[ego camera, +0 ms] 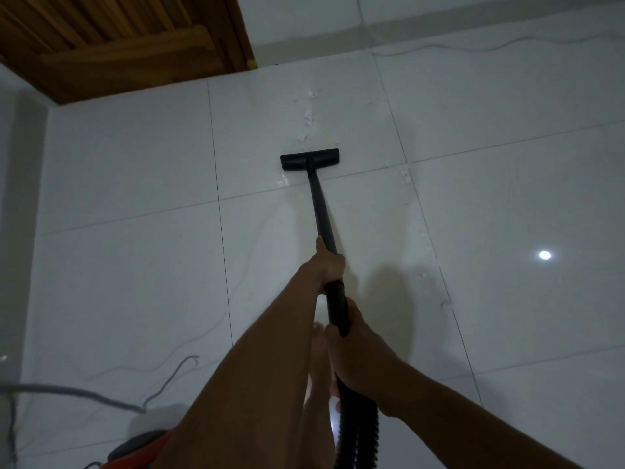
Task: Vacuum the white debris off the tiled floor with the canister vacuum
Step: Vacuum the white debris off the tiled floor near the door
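Note:
A black vacuum wand [319, 204] runs from my hands to a flat black floor head [309, 159] resting on the white tiled floor [135, 198]. My left hand [328, 264] grips the wand higher up, thumb along the tube. My right hand [355, 350] holds the thicker handle end where the ribbed black hose [358, 438] begins. White debris [308, 113] lies in a line just beyond the floor head. More white bits [424, 238] trail along the grout line to the right. The red and grey canister [142, 450] sits at the bottom left.
A wooden door [118, 38] stands at the top left, with white wall to its right. A grey power cord [169, 377] loops across the floor at lower left. A thin white cable [473, 49] runs along the wall base. My bare foot [319, 360] shows between my arms.

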Demonstrator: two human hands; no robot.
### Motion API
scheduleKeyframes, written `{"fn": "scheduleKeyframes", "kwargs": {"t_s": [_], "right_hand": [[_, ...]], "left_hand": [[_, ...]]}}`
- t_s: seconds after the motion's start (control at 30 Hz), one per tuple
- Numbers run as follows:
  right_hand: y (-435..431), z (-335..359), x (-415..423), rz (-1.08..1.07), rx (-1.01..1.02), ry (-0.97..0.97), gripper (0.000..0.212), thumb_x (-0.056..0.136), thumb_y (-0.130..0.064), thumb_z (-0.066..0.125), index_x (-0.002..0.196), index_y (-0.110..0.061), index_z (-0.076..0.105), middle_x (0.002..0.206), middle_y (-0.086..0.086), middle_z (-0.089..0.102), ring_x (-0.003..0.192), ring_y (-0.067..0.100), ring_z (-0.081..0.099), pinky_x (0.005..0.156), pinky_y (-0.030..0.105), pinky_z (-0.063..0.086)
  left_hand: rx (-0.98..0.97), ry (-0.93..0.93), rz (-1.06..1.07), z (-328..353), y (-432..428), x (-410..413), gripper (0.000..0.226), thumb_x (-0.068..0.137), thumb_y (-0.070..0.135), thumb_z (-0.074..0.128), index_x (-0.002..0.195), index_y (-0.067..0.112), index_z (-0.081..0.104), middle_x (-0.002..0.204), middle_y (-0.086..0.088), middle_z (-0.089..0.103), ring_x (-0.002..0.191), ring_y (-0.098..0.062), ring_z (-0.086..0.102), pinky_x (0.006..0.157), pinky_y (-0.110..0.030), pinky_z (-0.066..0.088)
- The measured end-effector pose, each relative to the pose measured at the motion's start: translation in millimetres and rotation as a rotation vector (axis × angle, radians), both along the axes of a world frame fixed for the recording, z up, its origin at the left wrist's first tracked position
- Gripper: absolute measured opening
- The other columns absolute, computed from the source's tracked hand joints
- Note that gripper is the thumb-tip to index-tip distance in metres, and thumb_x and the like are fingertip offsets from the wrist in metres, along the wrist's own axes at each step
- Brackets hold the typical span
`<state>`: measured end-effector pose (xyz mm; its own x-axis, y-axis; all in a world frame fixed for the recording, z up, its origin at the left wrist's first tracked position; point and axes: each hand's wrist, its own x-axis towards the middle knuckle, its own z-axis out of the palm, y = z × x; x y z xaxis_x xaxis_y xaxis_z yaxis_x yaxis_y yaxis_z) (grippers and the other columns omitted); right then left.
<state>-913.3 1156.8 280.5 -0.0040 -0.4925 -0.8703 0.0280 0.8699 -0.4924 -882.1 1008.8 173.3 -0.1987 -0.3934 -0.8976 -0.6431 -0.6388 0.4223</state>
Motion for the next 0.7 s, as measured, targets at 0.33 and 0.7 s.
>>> {"fn": "scheduleKeyframes", "kwargs": {"t_s": [0.33, 0.7], "right_hand": [[-74.2, -4.2, -15.5, -0.033, 0.01, 0.015, 0.06, 0.106, -0.027, 0.043, 0.155, -0.048, 0.015, 0.082, 0.01, 0.06, 0.043, 0.017, 0.06, 0.046, 0.026, 0.05], [-139.2, 1.0, -22.6, 0.009, -0.013, 0.067, 0.06, 0.108, -0.026, 0.04, 0.158, -0.043, 0.012, 0.079, 0.008, 0.059, 0.045, 0.015, 0.058, 0.041, 0.021, 0.047]], "left_hand": [[-0.012, -0.004, -0.028, 0.0, -74.7, -20.3, 0.078, 0.103, 0.02, 0.038, 0.154, 0.035, -0.019, 0.132, -0.019, 0.052, 0.076, -0.021, 0.054, 0.058, -0.031, 0.048], [-0.021, 0.004, -0.035, -7.1, -140.2, -29.0, 0.077, 0.104, 0.021, 0.04, 0.155, 0.035, -0.017, 0.135, -0.018, 0.05, 0.082, -0.022, 0.055, 0.062, -0.032, 0.048]]}}
